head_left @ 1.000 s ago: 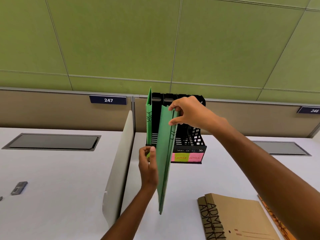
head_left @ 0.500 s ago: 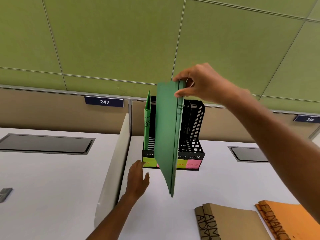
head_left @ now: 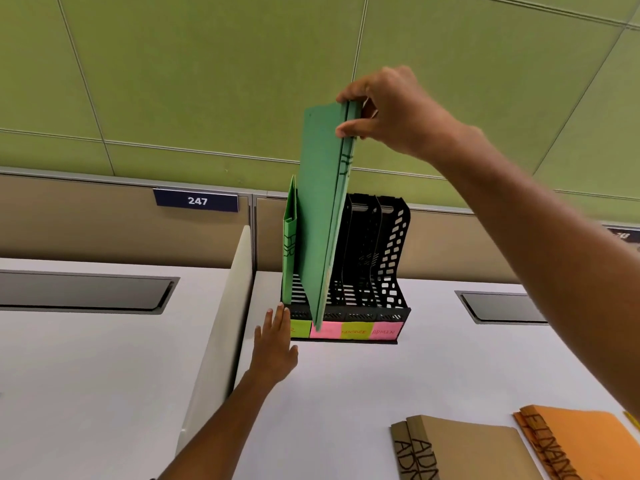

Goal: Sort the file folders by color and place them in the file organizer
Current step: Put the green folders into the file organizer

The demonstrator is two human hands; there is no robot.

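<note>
My right hand (head_left: 391,112) pinches the top corner of a green folder (head_left: 323,209), which hangs upright in front of the black file organizer (head_left: 384,271) with its lower end near the front labels. Another green folder (head_left: 289,244) stands in the organizer's leftmost slot. My left hand (head_left: 275,344) is flat with fingers apart, its fingertips at the organizer's front left corner by the yellow-green label. Pink and yellow labels (head_left: 356,330) run along the organizer's front.
Brown folders marked ADMIN (head_left: 460,452) and orange folders (head_left: 581,441) lie on the white desk at the lower right. A white divider panel (head_left: 221,327) stands left of the organizer. Recessed grey cable trays (head_left: 83,294) sit in both desks. A green wall rises behind.
My right hand has lifted the green folder higher, above the organizer. My left hand let go of the folder's lower edge and reached forward to the organizer's front left corner.
</note>
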